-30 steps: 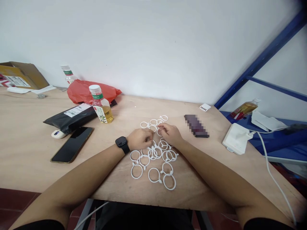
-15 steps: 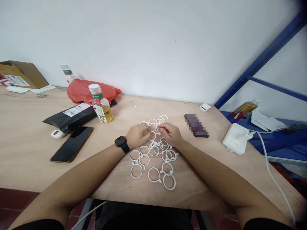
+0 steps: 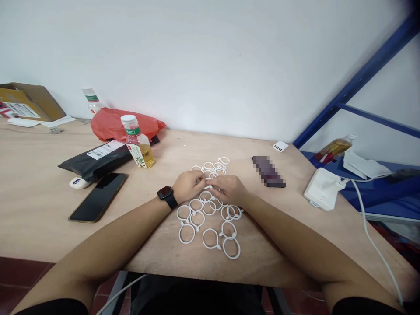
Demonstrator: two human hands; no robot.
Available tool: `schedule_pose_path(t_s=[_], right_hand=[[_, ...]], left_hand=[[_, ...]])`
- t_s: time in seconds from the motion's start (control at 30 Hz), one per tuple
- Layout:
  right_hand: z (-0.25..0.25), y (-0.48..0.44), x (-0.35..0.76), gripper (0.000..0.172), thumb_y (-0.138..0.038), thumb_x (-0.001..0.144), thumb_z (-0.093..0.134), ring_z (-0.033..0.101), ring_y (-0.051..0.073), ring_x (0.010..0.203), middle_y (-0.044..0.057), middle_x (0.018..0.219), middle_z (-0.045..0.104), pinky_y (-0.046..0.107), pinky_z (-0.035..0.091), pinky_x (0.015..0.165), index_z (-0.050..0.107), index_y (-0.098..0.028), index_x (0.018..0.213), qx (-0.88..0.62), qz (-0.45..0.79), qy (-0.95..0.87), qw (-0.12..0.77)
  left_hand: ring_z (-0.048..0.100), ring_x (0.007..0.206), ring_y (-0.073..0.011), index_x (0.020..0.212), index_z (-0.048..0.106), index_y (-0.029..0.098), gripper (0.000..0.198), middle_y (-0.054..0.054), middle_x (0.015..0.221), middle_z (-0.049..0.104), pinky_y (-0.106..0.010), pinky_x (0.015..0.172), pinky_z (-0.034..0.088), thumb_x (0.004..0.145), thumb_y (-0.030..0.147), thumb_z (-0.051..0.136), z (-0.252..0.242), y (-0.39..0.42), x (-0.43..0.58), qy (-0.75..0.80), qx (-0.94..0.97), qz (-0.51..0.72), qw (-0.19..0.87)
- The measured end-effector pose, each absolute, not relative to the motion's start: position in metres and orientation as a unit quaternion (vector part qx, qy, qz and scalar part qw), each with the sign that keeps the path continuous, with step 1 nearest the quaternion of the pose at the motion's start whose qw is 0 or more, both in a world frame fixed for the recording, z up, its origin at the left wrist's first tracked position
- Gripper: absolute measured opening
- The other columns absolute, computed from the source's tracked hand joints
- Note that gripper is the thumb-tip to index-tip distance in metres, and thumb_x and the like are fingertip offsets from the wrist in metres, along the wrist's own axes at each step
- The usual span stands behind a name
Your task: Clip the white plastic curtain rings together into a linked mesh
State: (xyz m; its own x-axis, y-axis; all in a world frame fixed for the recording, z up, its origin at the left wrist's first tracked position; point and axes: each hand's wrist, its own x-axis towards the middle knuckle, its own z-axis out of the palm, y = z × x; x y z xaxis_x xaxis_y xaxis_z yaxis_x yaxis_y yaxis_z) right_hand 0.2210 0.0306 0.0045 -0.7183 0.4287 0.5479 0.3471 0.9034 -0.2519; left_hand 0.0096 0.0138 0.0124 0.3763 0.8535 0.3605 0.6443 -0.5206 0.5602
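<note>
Many white plastic rings with small eyelets, like curtain rings (image 3: pixel 211 239), lie loosely scattered over the wooden table, some overlapping. My left hand (image 3: pixel 189 186), with a black watch on the wrist, rests among them, its fingers closed in a pinch by a small white part of a ring. From the right, my right hand (image 3: pixel 231 190) meets it, fingers bent and closed around the same spot. What lies between the fingertips is mostly hidden. Further rings (image 3: pixel 224 161) lie just beyond my hands, and others sit below them towards the table's front edge.
To the left are a black phone (image 3: pixel 98 197), a white mouse-like case (image 3: pixel 79 183), a black parcel (image 3: pixel 98 159), a drink bottle (image 3: pixel 139 144) and a red bag (image 3: pixel 111 122). On the right lie a blurred-out phone (image 3: pixel 269 171), a white charger (image 3: pixel 322 189) with cable, and a small white block (image 3: pixel 280 146).
My right hand has moved down and left, closer over my left fingertips, covering some rings. A ring that was by my left fingers now lies lower, below the hands. The left hand barely moved.
</note>
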Motion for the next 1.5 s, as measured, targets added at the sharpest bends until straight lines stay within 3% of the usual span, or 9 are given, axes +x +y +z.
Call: schedule_pose_path(t_s=[0.13,0.23,0.47,0.83,1.5], right_hand=[[0.004,0.032,0.222,0.02,-0.032,0.094,0.05,0.065,0.016,0.072,0.004,0.081,0.072,0.027,0.049,0.07,0.064,-0.022,0.104,-0.264,0.09,-0.899,0.337],[0.003,0.031,0.224,0.021,-0.035,0.094,0.05,0.061,0.014,0.062,0.001,0.071,0.067,0.025,0.046,0.063,0.064,-0.021,0.1,-0.297,0.123,-0.885,0.337],[0.002,0.03,0.225,0.015,-0.033,0.092,0.05,0.054,0.012,0.053,-0.003,0.063,0.061,0.023,0.041,0.055,0.058,-0.021,0.097,-0.283,0.18,-0.877,0.345],[0.004,0.031,0.226,0.014,-0.025,0.09,0.047,0.049,0.012,0.051,-0.003,0.06,0.056,0.023,0.037,0.054,0.057,-0.02,0.082,-0.253,0.15,-0.888,0.354],[0.006,0.033,0.223,0.015,-0.014,0.075,0.043,0.047,0.013,0.054,-0.001,0.058,0.052,0.024,0.035,0.057,0.055,-0.02,0.068,-0.284,0.136,-0.87,0.379]], left_hand=[[0.061,0.078,-0.0137,0.1,0.065,0.018,0.021,-0.005,0.097,0.069,-0.026,0.073,0.048,0.094,0.031,0.049,0.016,0.011,0.009,0.405,0.821,0.366,0.167],[0.063,0.078,-0.0137,0.106,0.064,0.018,0.023,-0.006,0.098,0.07,-0.026,0.074,0.049,0.093,0.033,0.053,0.017,0.008,0.009,0.372,0.839,0.367,0.151],[0.066,0.078,-0.0134,0.104,0.066,0.017,0.021,-0.004,0.088,0.072,-0.025,0.075,0.051,0.096,0.029,0.051,0.013,0.01,0.009,0.33,0.865,0.366,0.096],[0.068,0.077,-0.0134,0.098,0.066,0.017,0.02,-0.004,0.085,0.073,-0.024,0.071,0.052,0.097,0.028,0.05,0.01,0.012,0.011,0.287,0.873,0.393,0.036],[0.068,0.081,-0.0141,0.105,0.065,0.018,0.023,-0.005,0.092,0.073,-0.025,0.072,0.051,0.098,0.034,0.05,0.005,0.013,0.012,0.269,0.898,0.347,0.03]])
